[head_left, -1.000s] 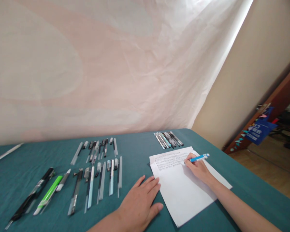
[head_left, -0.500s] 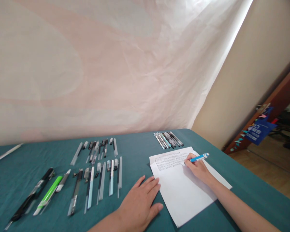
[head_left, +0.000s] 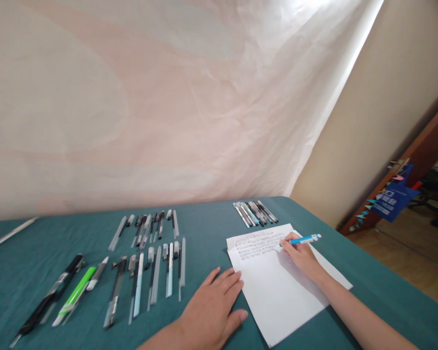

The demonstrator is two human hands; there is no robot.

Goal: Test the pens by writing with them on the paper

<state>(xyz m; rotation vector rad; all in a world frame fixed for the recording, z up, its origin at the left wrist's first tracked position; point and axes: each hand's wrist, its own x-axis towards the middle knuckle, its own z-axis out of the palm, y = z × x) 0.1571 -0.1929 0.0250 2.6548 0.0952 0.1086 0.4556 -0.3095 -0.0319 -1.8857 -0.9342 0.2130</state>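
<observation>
Near the upper right of a white sheet of paper [head_left: 277, 296], my right hand [head_left: 301, 255] grips a blue and white pen [head_left: 304, 239], its tip end down at the page. Rows of small dark handwriting [head_left: 259, 243] cover the top of the sheet; the words are too small to read. Another sheet lies partly beneath. My left hand [head_left: 217, 301] rests flat with fingers apart, its fingertips at the paper's left edge and the rest on the green tablecloth [head_left: 200, 223].
Left of my left hand lie rows of pens, caps and clear tubes, among them a green pen [head_left: 75, 294] and a black pen [head_left: 51, 299]. A bundle of pens [head_left: 255, 213] lies behind the paper. A pale curtain [head_left: 160, 107] hangs behind the table.
The pen in my right hand has shifted slightly and leans a little further right. The whole view has moved a few pixels. My left hand stays at the paper's edge.
</observation>
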